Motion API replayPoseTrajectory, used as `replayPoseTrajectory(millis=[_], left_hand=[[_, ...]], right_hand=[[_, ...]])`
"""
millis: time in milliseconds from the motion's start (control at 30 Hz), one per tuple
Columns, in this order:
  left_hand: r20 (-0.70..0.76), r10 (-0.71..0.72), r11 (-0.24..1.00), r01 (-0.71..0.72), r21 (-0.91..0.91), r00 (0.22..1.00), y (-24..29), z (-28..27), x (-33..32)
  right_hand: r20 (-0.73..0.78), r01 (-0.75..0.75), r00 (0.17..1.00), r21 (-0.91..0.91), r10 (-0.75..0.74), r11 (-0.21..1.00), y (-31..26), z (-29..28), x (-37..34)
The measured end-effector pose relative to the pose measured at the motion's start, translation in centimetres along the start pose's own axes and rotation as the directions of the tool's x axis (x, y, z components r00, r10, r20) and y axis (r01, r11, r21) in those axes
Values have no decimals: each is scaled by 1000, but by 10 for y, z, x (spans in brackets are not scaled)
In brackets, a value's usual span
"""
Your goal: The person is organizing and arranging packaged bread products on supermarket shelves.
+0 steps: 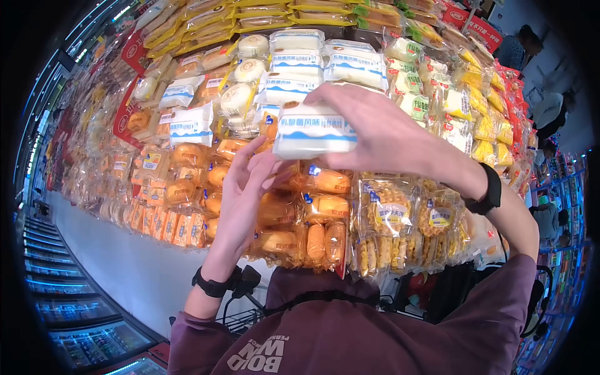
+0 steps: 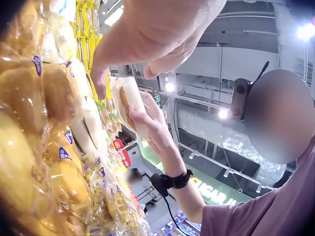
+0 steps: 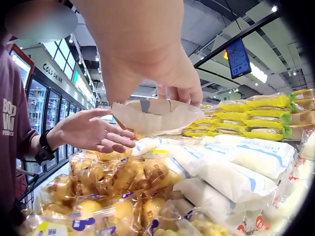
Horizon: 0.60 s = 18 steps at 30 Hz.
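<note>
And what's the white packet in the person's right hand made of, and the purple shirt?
The white packet looks like thin, smooth plastic film with a slight shine: it wrinkles, and one end has a zigzag edge, like a sealed wrapper. The purple shirt looks like soft, dull cloth, because it drapes in folds and hardly shines. It may be cotton, but I can't tell for sure.

This is a shop, a grocery store or supermarket: wrapped breads (image 1: 326, 209) and packed waffles (image 1: 389, 211) lie heaped in rows on a display, with red signs (image 1: 478, 28) among them. Glass-door coolers (image 3: 51, 105) stand under the words "COLD DRINK" (image 3: 52, 72), a price screen (image 3: 238, 59) hangs overhead, and stocked shelves (image 1: 565, 215) line one side.
</note>
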<state>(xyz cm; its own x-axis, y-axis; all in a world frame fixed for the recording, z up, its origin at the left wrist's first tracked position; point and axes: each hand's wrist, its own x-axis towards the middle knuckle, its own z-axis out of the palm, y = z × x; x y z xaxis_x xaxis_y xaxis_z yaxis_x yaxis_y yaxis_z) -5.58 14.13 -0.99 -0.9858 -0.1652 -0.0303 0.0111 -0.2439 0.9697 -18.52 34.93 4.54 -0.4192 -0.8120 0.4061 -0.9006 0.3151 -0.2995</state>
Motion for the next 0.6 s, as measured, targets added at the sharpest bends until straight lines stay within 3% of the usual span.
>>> replayPoseTrajectory(millis=[100,167,300,433,533,600], left_hand=[[-2,85,993,-85,79,996,1,-15,0],[-25,127,971,-119,207,992,6,-17,-5],[-22,177,946,-164,280,984,10,-25,-12],[-48,158,953,-140,268,986,19,-34,-16],[-70,135,956,-112,270,988,24,-43,-20],[-75,133,955,-108,276,988,25,-48,-19]], right_hand=[[-114,33,992,-118,-47,992,47,2,35],[-104,27,993,-194,-48,981,79,5,62],[-115,35,991,-268,-68,963,127,25,108],[-25,72,996,-335,-86,939,147,40,124],[58,123,992,-501,-109,857,155,60,115],[44,131,991,-542,-128,830,157,67,109]])
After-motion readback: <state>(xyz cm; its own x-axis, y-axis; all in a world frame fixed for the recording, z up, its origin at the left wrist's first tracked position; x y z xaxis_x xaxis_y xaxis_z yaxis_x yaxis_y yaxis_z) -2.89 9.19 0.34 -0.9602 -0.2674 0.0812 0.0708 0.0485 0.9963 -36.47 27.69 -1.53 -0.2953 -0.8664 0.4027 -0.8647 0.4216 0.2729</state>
